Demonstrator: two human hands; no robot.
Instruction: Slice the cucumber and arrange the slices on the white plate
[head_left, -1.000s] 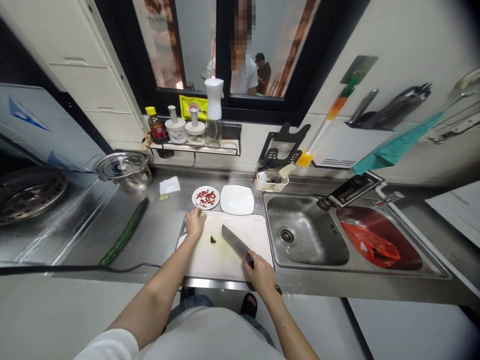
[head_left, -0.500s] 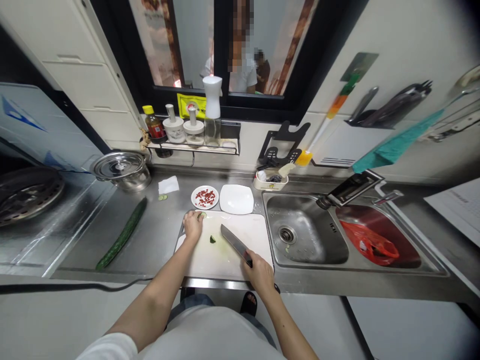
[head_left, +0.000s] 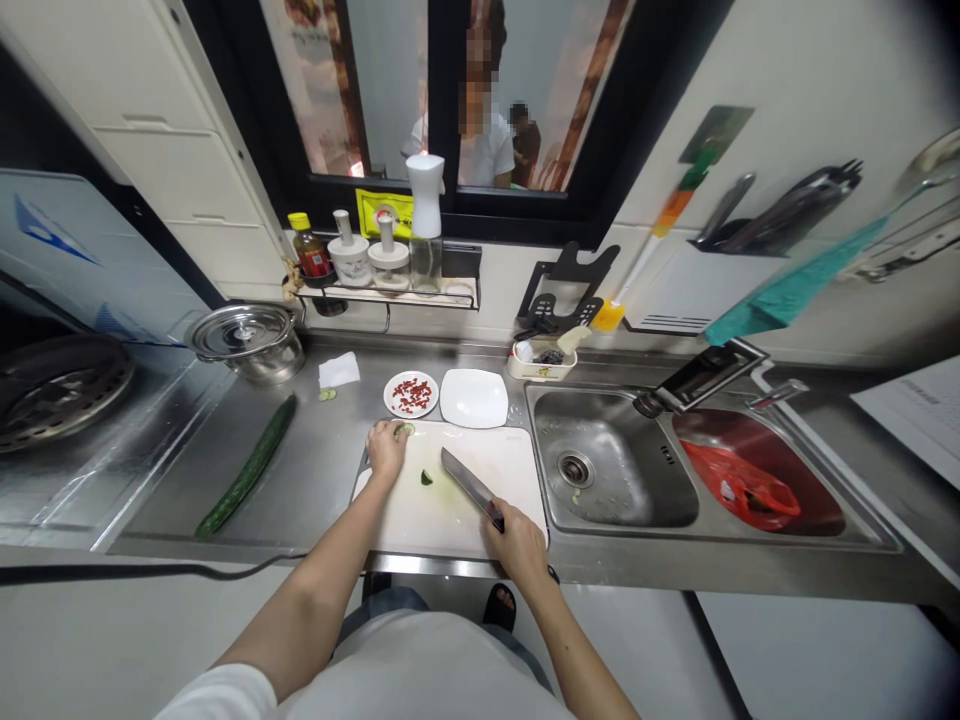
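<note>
My right hand is closed round the handle of a knife, whose blade points up and left over the white cutting board. Near the board's upper left corner, my left hand has its fingers closed on a pale green cucumber piece, mostly covered by them. A small dark green piece lies between the hands. Just beyond the board are a round plate of chopped red bits and a bare white square plate. A whole cucumber rests on the counter at the left.
A lidded steel pot and a white tissue with cucumber slices are at back left. The sink is right of the board, with a red bag in its second basin. A spice rack hangs behind.
</note>
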